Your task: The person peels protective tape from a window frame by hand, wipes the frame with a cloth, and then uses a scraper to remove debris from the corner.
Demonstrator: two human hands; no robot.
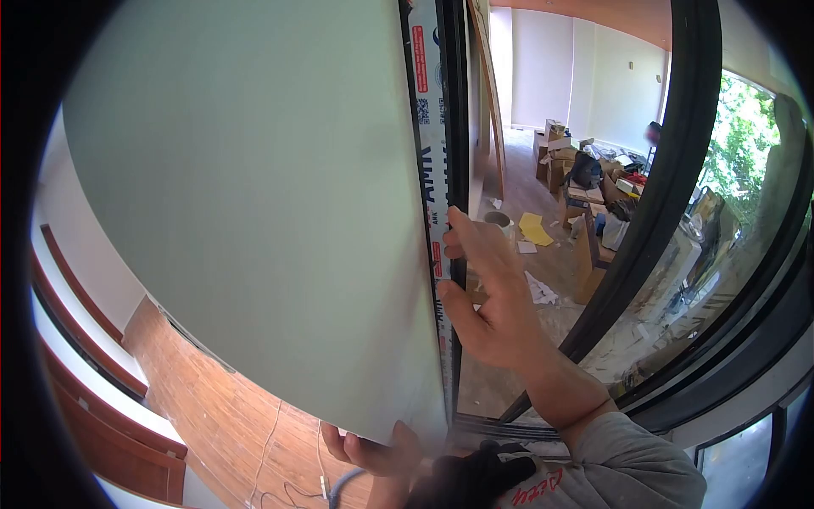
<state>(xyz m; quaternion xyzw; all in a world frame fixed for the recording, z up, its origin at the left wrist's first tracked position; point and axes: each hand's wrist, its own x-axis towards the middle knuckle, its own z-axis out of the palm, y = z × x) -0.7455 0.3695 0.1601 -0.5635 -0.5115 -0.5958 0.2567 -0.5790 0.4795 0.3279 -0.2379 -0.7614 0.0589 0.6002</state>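
Observation:
A large pale flat panel [254,187] stands upright in front of me and fills the left and middle of the head view. Its right side meets a dark frame edge covered with white printed film [434,161]. My right hand [500,310] is at this filmed edge, fingers bent and thumb below them, fingertips touching the strip. Low down, my left hand [381,454] curls its fingers round the panel's bottom edge, close to my body. The palm side of the left hand is partly hidden.
A dark upright post [678,161] stands right of my arm, beside a window. Beyond the opening lie cardboard boxes [585,199] and a yellow sheet [534,229]. Cables [292,492] run over the wooden floor [212,382] at lower left, near brown-trimmed steps [127,424].

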